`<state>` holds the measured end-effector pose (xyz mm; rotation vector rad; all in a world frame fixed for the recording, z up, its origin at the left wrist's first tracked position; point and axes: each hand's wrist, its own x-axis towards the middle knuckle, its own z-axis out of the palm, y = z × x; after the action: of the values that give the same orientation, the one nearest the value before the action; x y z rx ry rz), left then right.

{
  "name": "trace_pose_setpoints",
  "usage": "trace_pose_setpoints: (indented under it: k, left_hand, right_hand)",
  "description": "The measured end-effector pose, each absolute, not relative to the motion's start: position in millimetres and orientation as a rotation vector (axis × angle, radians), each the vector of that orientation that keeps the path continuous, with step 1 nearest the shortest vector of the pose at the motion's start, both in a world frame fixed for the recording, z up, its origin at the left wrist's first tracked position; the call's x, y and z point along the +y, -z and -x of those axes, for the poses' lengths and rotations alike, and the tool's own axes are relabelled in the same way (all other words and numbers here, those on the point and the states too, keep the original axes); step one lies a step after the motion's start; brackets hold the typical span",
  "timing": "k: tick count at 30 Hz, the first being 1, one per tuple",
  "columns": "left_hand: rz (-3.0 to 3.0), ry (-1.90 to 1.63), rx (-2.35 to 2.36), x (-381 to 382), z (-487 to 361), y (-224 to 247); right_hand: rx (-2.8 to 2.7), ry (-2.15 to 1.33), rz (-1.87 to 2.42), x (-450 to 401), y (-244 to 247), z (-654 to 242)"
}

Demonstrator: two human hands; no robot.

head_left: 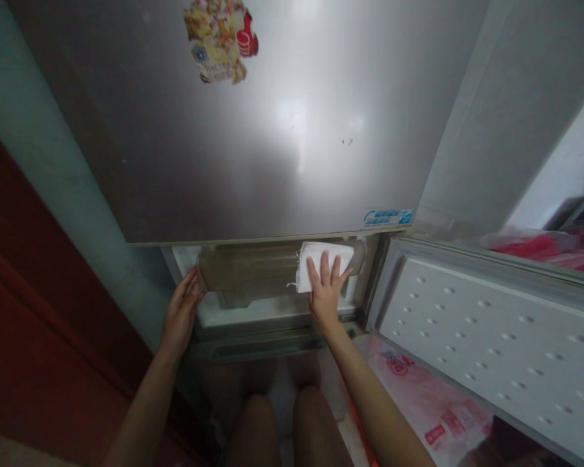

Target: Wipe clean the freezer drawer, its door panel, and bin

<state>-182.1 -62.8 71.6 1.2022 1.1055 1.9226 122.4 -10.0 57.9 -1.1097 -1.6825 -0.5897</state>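
A folded white cloth (305, 269) with loose threads at its left edge lies under the spread fingers of my right hand (326, 288), pressed against the front of a translucent brownish drawer (253, 269). This drawer sits in the open lower compartment of a silver fridge (253, 143). At the drawer's left end, my left hand (183, 303) touches the side near the compartment's edge, its fingers partly apart and nothing visible in them.
The lower fridge door (481, 324) stands open to the right, its white inner panel dimpled. Beneath it lies a pink and white plastic bag (418, 395). A reddish-brown wooden surface (39, 311) is at left. Magnets (219, 39) hang on the upper door.
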Motion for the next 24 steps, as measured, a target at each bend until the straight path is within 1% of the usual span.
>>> trace_pose_setpoints:
  k: [4,10,13,24]
  left_hand:
    - [-1.169,-1.932,1.076,-70.5,167.2,-76.0]
    - [-1.207,-1.963,1.004,-77.7,151.3,-79.2]
    - [-1.188,-1.987,0.999,-80.9,147.4,-77.7]
    - [-1.079,-2.037,1.104,-92.0,139.8,-81.3]
  right_hand:
    - [-1.653,0.574,1.153,-13.2,-58.5,-115.9]
    - [-1.445,0.562,1.272,-12.5,-56.6,-163.0]
    - [-1.432,0.544,1.244,-10.3,-55.9,-167.1]
    - [-1.710,0.477,0.975,-24.6,-57.2,-82.2]
